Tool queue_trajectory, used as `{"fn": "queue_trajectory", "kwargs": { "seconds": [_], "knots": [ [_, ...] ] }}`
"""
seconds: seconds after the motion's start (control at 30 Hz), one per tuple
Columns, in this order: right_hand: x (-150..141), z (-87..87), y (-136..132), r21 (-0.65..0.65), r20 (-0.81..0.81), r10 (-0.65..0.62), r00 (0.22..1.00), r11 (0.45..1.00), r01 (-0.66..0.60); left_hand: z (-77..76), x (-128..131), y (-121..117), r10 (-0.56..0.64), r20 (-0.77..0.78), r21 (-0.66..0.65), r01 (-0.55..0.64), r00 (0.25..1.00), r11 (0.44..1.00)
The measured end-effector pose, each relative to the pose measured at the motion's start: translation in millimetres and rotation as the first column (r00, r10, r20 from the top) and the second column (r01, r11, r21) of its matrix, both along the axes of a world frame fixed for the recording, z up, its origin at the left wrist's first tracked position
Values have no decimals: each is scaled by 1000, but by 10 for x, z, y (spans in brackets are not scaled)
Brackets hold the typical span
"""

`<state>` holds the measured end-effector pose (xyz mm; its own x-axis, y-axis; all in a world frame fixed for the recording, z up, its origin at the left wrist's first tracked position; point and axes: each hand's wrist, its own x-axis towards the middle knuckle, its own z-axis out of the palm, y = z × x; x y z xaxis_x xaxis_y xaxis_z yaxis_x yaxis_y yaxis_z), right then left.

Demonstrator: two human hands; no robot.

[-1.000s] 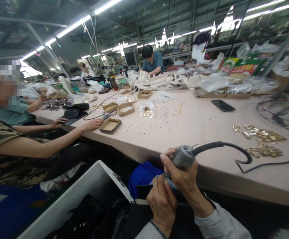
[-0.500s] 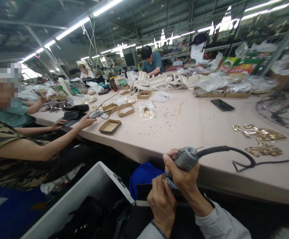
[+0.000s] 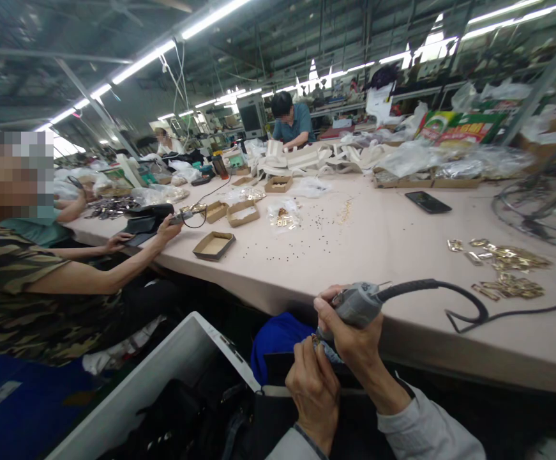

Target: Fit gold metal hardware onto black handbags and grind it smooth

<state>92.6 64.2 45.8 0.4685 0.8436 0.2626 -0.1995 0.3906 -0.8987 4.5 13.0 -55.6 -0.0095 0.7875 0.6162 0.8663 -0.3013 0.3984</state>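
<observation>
Co-worker's hand (image 3: pixel 168 230) had shifted left; wearer's right hand (image 3: pixel 358 345) gripped a corded tool (image 3: pixel 357 305), likely weighty, rigid, best held mid-barrel; left hand (image 3: pixel 312 384) pinched metal piece (image 3: pixel 316 341).

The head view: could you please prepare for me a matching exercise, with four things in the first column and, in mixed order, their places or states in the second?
Column one
1. grey corded tool
2. phone
3. white bin
4. gold-coloured metal heaps

Column two
A. dark things lie inside it
B. loose, toward the right side of the table
C. gripped in the right hand
D. lying flat, its dark face up

Right pairs: 1-C, 2-D, 3-A, 4-B
</observation>
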Motion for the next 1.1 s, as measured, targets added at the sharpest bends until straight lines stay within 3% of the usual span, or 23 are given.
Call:
{"fn": "queue_trajectory", "kwargs": {
  "seconds": [0.23,0.43,0.73,1.0,1.1],
  "knots": [
    [-14,-75,-12,24,-27,55,998,998,-54,-1,0,0,-2,44,-5,2,999,1000],
    [29,-64,3,47,-97,32,995,999,-28,10,22,6,10,53,20,-12,999,1000],
    [239,115,33,101,-135,-11,991,995,24,4,45,21,4,82,33,-7,997,999],
    [255,195,-15,130,-229,38,973,992,-8,192,11,0,-4,202,-67,18,979,998],
    [284,277,-33,127,-308,31,951,992,9,186,20,-3,22,138,-51,-16,990,999]
  ]
}}
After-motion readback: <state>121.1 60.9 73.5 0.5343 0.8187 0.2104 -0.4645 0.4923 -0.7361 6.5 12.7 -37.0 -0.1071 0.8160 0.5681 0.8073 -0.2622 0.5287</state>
